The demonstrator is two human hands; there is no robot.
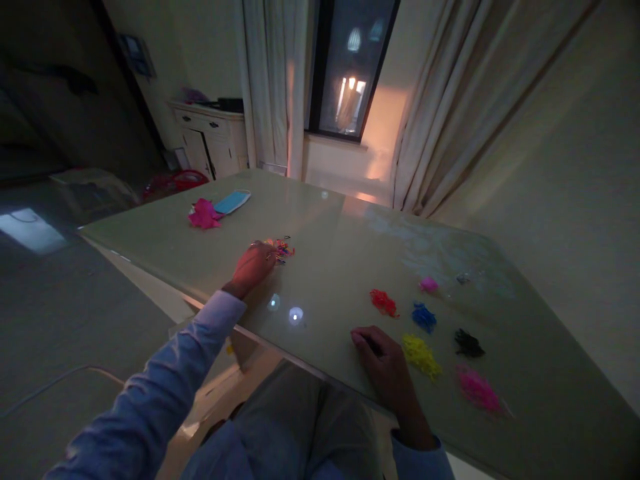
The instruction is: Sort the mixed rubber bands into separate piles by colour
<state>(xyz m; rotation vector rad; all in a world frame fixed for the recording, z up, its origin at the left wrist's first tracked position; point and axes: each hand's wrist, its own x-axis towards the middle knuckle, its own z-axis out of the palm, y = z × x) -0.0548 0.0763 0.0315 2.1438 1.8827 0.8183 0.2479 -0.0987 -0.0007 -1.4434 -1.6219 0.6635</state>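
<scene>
My left hand reaches across the table, its fingers bent down at a small pile of mixed-colour rubber bands. The fingertips are partly hidden, so what they pinch does not show. Close to the table's front edge rests my right hand, fingers curled in and thumb against them, with nothing visible in it. Beside it lie sorted piles of rubber bands: yellow nearest, then red, blue, black and pink.
A crumpled magenta piece and a blue face mask lie at the table's far left. A small pink clump and a clear scrap sit beyond the sorted piles. Light reflects off the glossy tabletop; curtains hang behind it.
</scene>
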